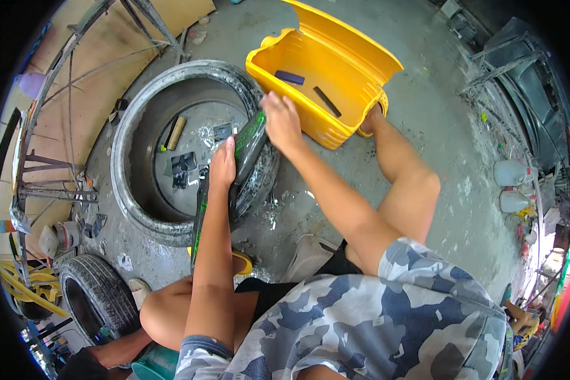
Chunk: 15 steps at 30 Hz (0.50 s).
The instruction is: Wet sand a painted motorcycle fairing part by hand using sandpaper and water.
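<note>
A glossy black, bent panel with green markings [252,137] leans over the rim of a big upright-walled tire [130,190] on the floor. My left hand [222,166] is closed on the panel's edge, and a second black and green length of it shows left of that forearm. At the panel's upper end, my right hand [283,120] has its fingers curled against the surface, slightly blurred. Whatever those fingers may hold is hidden. Inside the tire lie several dark square pieces [183,163] and a tan roll [177,133].
Just beyond my right hand stands an open yellow bin [310,123] with a dark blue block [289,77] and a dark strip [327,101] inside. Another tire [101,297] lies at lower left. A metal frame [50,183] lines the left; plastic jugs [512,172] stand at right.
</note>
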Motion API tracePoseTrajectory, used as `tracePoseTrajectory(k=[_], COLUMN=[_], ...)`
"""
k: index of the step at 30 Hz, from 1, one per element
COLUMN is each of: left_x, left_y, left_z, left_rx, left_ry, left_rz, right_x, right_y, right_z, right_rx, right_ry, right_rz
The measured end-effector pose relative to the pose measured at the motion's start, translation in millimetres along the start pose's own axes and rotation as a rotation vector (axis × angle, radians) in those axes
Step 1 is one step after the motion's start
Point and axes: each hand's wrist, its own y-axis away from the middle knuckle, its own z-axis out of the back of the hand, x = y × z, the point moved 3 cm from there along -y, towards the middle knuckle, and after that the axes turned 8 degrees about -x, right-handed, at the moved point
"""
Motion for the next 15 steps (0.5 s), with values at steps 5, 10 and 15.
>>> tracePoseTrajectory(k=[5,10,15], left_x=[32.1,16.5,15.9], left_y=[8.3,7.2,8.1], left_z=[6.7,-2.9,4.6], left_rx=[-0.013,0.006,0.023], left_ry=[0.090,0.155,-0.031], left_rz=[0.066,0.019,0.026], right_x=[84.5,-5.4,60.0], right_y=[98.4,1.4,90.7], right_z=[-12.9,10.4,-3.8], right_rx=[0.150,-0.016,0.124], right_ry=[-0.130,0.092,-0.090], right_rz=[0.273,0.059,0.223])
